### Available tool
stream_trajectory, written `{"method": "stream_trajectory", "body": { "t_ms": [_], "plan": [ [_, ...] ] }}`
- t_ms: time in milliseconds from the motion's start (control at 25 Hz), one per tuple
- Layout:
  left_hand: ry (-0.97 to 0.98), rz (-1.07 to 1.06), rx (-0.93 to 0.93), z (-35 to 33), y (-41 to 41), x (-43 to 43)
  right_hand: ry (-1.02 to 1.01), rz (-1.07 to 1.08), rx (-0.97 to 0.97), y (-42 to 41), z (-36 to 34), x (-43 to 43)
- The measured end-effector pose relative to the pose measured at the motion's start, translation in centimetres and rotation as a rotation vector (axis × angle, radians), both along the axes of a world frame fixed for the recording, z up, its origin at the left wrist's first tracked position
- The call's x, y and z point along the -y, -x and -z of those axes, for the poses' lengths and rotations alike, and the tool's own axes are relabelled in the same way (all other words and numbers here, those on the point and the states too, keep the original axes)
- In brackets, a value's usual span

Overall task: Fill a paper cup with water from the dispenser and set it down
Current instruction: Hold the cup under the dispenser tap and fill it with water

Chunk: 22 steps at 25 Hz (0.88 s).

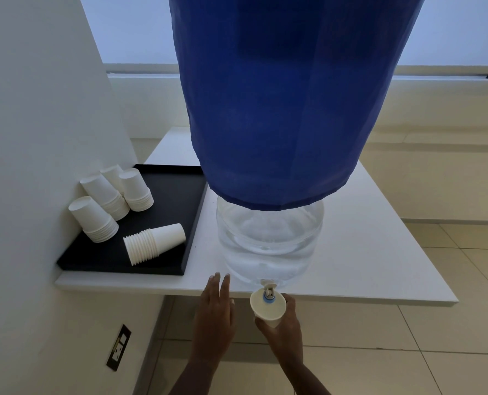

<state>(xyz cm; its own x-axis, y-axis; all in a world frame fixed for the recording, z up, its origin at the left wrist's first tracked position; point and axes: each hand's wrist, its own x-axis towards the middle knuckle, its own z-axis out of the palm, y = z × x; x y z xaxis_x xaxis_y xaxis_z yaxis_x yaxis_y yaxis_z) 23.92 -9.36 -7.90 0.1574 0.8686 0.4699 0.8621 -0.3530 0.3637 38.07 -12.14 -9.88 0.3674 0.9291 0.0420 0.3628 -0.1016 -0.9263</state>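
A large clear water dispenser bottle [270,238] under a blue cloth cover [280,95] stands on a white table [365,252]. Its small tap [269,292] with a blue ring juts over the table's front edge. My right hand [282,329] holds a white paper cup [267,307] directly below the tap, mouth up. My left hand [215,312] hovers flat at the table edge left of the tap, fingers spread, holding nothing. Whether water is flowing I cannot tell.
A black tray [166,201] at the table's left holds several stacks of white paper cups [108,201], one stack [154,242] lying on its side. A white wall [37,138] stands at left with a socket plate [119,346]. Tiled floor lies below.
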Motion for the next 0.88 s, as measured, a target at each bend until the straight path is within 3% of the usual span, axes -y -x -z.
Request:
{"method": "stream_trajectory", "body": {
  "t_ms": [520, 880],
  "plan": [
    [0.047, 0.055, 0.033, -1.1, -0.7, -0.2, 0.009, 0.008, -0.024, 0.1, -0.2, 0.2],
    [0.154, 0.373, 0.252, -2.1, -4.3, 0.4, 0.019, -0.002, -0.033, 0.0, 0.1, 0.3]
  ]
}}
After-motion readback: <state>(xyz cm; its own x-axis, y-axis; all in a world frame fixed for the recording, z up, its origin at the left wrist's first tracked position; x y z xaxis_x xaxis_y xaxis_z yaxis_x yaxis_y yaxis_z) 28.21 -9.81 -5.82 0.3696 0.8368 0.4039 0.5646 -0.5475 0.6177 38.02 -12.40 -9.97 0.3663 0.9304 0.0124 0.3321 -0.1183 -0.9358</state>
